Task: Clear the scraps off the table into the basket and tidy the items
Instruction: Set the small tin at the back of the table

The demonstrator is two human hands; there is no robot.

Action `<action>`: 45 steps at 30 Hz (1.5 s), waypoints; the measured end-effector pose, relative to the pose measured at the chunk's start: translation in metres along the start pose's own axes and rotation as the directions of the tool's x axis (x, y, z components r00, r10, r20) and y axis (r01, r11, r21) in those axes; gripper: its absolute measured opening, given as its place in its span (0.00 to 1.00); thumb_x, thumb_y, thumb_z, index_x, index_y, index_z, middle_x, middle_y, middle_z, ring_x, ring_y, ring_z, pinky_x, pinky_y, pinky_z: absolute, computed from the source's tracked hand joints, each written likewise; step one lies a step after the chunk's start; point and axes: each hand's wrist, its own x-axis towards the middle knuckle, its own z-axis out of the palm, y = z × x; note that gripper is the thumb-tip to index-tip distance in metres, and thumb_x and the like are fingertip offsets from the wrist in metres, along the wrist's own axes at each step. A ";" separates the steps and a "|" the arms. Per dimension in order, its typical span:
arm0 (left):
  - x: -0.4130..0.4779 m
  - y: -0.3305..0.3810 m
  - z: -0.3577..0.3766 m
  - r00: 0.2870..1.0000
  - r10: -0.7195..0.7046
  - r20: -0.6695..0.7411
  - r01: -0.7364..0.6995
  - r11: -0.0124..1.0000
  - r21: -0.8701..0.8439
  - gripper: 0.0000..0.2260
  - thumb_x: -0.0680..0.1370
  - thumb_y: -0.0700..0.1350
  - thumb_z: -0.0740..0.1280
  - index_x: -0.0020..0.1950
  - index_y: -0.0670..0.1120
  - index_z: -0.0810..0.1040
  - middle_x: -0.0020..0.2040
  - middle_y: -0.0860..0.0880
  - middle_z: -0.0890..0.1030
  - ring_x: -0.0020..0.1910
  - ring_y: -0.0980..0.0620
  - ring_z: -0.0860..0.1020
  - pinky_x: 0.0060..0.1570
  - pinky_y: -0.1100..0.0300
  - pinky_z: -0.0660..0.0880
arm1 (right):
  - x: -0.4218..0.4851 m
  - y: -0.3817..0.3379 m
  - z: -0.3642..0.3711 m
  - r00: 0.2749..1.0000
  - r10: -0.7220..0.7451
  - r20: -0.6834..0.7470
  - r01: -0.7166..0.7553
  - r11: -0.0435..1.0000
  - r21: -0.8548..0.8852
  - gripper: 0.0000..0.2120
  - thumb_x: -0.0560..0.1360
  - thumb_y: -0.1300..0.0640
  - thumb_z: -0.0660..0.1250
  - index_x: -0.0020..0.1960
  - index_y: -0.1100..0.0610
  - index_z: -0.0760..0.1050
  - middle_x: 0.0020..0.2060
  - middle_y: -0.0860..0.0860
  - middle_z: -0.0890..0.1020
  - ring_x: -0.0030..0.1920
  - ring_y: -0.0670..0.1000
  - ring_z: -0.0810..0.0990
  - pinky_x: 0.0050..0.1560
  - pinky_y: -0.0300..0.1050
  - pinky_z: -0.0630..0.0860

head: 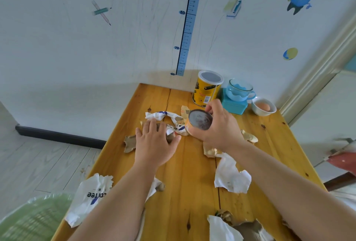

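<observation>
Gripping the can [199,121] in my right hand [221,128], I should stand it upright while my flat, uncurled left hand [154,144] rakes the scraps [159,115] together.

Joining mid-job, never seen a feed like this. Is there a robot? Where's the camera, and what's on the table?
No machine here: a person works bare-handed, and the single picture comes from a wide-angle camera on their head, looking forward and down. The left hand rests on a brown paper scrap next to a crumpled white-and-blue wrapper. The right hand grips an orange can, its metal end facing the camera. The wooden table also carries a white tissue, a printed bag at the near left edge, and at the far end a yellow canister, a blue glass cup on a teal box, and a bowl holding an egg. A green basket sits lower left.
</observation>
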 end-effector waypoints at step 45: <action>-0.001 0.000 0.003 0.998 -0.010 0.056 0.012 1.000 -0.026 0.38 0.68 0.73 0.41 0.70 0.51 0.58 0.75 0.44 0.55 0.74 0.44 0.49 0.69 0.41 0.45 | 0.156 0.004 0.103 0.978 0.209 -0.004 -0.197 0.919 -0.343 0.25 0.74 0.46 0.64 0.64 0.59 0.64 0.57 0.58 0.74 0.55 0.59 0.76 0.44 0.49 0.75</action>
